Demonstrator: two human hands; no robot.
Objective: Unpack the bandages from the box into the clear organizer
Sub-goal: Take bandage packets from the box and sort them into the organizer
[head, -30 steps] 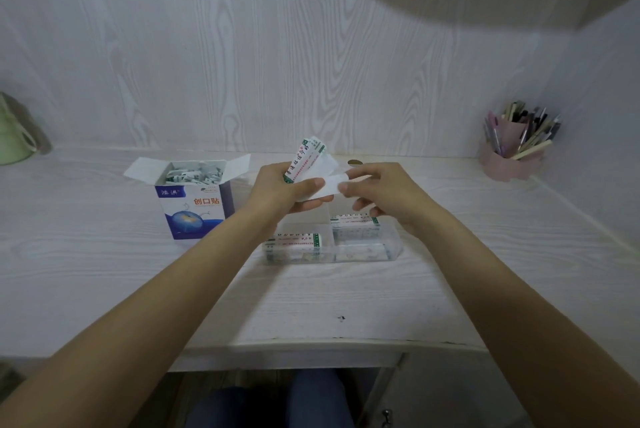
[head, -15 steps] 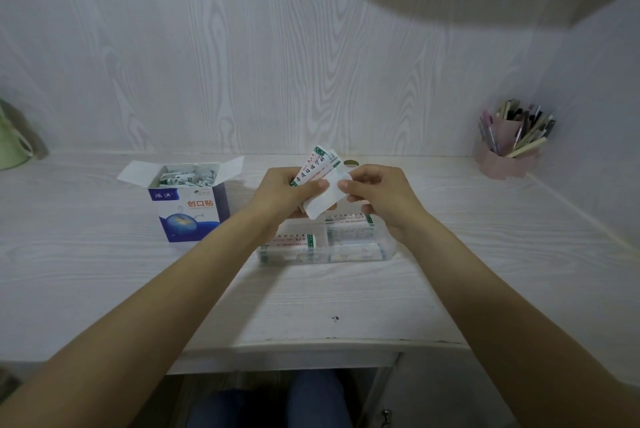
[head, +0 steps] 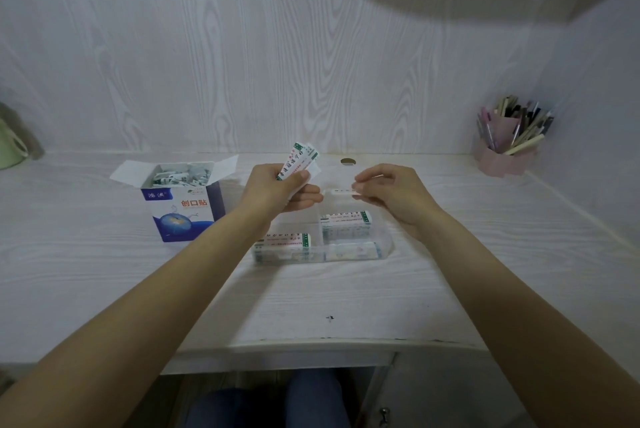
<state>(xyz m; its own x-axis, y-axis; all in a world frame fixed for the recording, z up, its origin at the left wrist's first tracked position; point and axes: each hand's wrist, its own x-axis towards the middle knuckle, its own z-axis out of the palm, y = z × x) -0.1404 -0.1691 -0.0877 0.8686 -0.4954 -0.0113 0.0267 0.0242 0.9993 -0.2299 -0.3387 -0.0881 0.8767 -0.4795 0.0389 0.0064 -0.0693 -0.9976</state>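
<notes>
hands hover above the clear organizer (head: 382,247): your left hand (head: 277,192) grips a small stack of wrapped bandages (head: 298,160) between thumb and curled fingers, their green-edged ends tilted up and away from you, while your right hand (head: 391,192) pinches a single bandage (head: 341,192) by one end, held level over the organizer's far side. bandage stacks (head: 346,219) already lie in the organizer's compartments on the white desk (head: 86,271), with the open blue-and-white box (head: 181,209) standing to the left of the organizer, more bandages showing inside it. off at the far right corner you have a pink pen holder (head: 504,150) full of pens.
</notes>
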